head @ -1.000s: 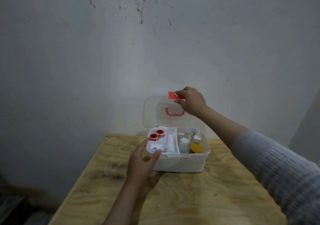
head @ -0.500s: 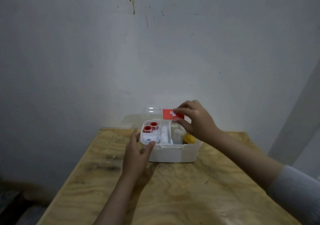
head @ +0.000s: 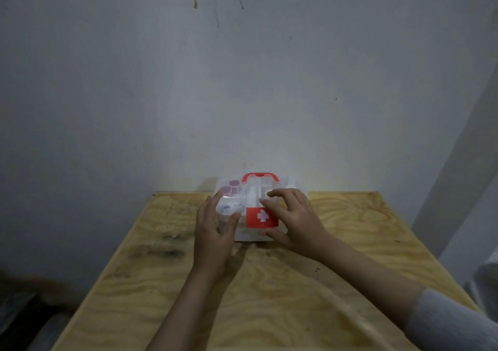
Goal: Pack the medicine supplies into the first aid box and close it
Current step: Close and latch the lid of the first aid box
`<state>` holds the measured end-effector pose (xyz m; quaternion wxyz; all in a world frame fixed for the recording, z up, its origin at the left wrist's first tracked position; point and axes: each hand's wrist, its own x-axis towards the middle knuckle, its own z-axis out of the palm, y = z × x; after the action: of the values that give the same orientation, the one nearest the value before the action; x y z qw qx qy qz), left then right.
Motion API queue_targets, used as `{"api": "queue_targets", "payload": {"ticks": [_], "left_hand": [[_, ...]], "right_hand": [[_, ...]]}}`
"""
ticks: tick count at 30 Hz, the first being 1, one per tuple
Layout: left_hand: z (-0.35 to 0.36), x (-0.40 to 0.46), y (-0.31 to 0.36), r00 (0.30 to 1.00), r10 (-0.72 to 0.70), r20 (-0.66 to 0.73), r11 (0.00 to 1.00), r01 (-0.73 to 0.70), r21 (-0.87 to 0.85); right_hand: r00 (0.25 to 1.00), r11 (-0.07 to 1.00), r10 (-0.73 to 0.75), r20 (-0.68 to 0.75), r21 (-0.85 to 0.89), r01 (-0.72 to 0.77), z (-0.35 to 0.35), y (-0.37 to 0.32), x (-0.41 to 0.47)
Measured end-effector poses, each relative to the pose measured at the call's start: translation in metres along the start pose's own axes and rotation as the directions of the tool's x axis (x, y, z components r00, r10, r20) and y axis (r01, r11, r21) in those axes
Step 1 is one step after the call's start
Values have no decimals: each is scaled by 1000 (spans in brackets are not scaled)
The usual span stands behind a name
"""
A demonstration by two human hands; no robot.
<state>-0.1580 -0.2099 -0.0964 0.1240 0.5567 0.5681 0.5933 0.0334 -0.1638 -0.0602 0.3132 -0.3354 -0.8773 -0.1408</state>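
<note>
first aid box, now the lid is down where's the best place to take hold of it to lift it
Probably the red handle on top of the first aid box, taken from above. It arches over the middle of the clear lid, so fingers can hook under it. Both the left hand and right hand sit at the front by the red latch.

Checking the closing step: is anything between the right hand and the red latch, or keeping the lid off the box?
Nothing visible. The right hand already rests beside the red latch, fingers on the clear lid, which lies down over the box. The left hand steadies the box's left front corner.
</note>
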Motion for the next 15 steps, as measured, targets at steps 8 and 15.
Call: {"api": "queue_targets", "payload": {"ticks": [8, 15], "left_hand": [[4, 3, -10, 998, 4, -55, 999, -6, -34], [4, 2, -13, 999, 4, -54, 998, -8, -66]], "right_hand": [[993, 992, 117, 3, 55, -117, 10, 2, 6], [991, 993, 108, -77, 57, -104, 22, 5, 2]]}}
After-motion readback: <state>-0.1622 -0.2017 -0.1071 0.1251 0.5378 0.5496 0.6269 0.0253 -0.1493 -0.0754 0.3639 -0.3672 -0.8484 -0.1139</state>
